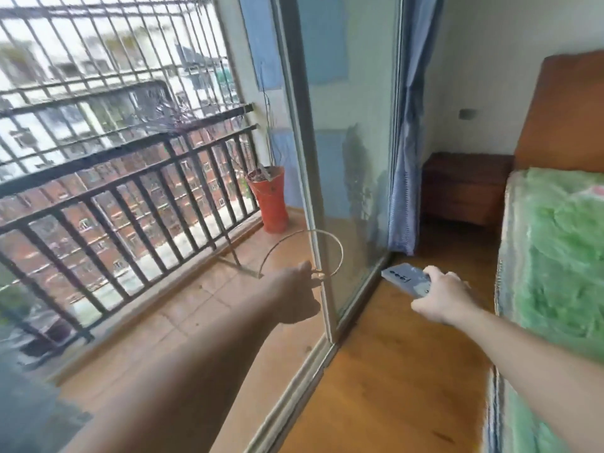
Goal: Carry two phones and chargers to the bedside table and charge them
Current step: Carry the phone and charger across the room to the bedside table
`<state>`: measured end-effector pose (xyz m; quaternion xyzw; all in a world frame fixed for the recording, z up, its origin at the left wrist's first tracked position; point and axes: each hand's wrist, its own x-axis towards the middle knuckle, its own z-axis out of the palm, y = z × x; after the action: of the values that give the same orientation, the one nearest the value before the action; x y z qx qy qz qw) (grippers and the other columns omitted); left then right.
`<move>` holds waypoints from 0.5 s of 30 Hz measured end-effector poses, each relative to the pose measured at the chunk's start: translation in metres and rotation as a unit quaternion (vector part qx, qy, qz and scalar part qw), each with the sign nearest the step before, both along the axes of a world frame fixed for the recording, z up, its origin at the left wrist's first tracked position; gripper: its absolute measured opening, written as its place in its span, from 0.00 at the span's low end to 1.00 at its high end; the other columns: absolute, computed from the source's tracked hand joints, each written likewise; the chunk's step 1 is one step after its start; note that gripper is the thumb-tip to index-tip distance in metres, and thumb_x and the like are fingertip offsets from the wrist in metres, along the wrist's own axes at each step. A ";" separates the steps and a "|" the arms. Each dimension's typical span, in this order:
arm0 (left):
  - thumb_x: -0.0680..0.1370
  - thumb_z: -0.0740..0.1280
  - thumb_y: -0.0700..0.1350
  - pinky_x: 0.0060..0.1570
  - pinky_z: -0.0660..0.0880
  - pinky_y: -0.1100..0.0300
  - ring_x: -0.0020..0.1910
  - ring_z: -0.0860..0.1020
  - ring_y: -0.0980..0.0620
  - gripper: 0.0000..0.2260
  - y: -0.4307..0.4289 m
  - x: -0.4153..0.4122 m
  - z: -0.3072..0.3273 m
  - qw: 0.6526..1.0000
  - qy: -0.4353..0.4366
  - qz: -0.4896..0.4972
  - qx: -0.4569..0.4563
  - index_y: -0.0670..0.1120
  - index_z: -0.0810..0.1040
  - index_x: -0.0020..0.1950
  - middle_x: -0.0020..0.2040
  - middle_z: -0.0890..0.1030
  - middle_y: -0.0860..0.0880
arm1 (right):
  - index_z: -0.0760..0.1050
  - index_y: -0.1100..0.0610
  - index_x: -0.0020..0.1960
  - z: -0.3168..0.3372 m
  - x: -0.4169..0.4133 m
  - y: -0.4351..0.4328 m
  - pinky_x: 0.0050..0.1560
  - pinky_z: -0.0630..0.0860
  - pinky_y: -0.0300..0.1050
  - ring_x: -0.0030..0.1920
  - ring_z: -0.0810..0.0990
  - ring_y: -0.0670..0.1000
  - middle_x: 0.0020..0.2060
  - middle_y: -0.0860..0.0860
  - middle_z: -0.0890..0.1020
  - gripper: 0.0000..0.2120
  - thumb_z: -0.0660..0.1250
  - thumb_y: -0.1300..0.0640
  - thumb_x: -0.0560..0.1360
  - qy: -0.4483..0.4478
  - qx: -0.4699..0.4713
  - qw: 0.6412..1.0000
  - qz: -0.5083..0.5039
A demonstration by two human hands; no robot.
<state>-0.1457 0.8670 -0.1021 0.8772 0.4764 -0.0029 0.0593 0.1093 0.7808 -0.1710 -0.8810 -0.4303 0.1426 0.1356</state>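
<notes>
Probably home bedroom: bed (pixel 555 243), bedside table (pixel 464 188)

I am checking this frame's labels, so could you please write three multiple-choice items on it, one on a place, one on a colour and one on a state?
1. Where is the bedside table?
A. In the corner between the curtain and the bed
B. On the balcony
C. At the foot of the bed

2. What colour is the pot on the balcony?
A. White
B. Orange-red
C. Black

3. What is the right hand doing?
A. Hanging free
B. Pulling the curtain
C. Holding a phone

Answers:
1 A, it stands by the wall beside the headboard.
2 B, its side is plainly orange-red.
3 C, the fingers wrap the grey phone, while the left hand grips a looped cable.
</notes>
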 end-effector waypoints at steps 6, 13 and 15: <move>0.67 0.65 0.49 0.34 0.71 0.57 0.37 0.74 0.43 0.16 0.102 0.111 -0.005 0.996 -0.007 -0.083 0.017 0.48 0.65 0.51 0.37 0.71 0.50 | 0.66 0.48 0.67 0.012 0.080 0.060 0.55 0.74 0.50 0.57 0.75 0.60 0.58 0.56 0.74 0.32 0.70 0.49 0.64 -0.004 0.026 0.997 -0.070; 0.69 0.63 0.48 0.37 0.69 0.55 0.43 0.79 0.40 0.17 0.239 0.236 -0.015 0.980 -0.030 -0.190 0.049 0.48 0.68 0.57 0.47 0.80 0.45 | 0.66 0.42 0.64 0.026 0.174 0.131 0.50 0.75 0.49 0.49 0.76 0.57 0.51 0.50 0.77 0.32 0.66 0.47 0.61 -0.081 0.019 0.986 -0.146; 0.69 0.62 0.46 0.37 0.69 0.55 0.40 0.77 0.41 0.16 0.279 0.271 -0.016 0.977 -0.025 -0.210 0.042 0.47 0.67 0.56 0.48 0.80 0.45 | 0.66 0.42 0.65 0.027 0.200 0.151 0.45 0.73 0.46 0.46 0.76 0.55 0.52 0.48 0.78 0.33 0.66 0.47 0.60 -0.089 0.017 0.981 -0.171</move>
<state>0.1258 1.1455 -0.1183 0.9591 0.2801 0.0268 0.0320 0.3094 0.9315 -0.1436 -0.9483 -0.2860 0.0313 0.1339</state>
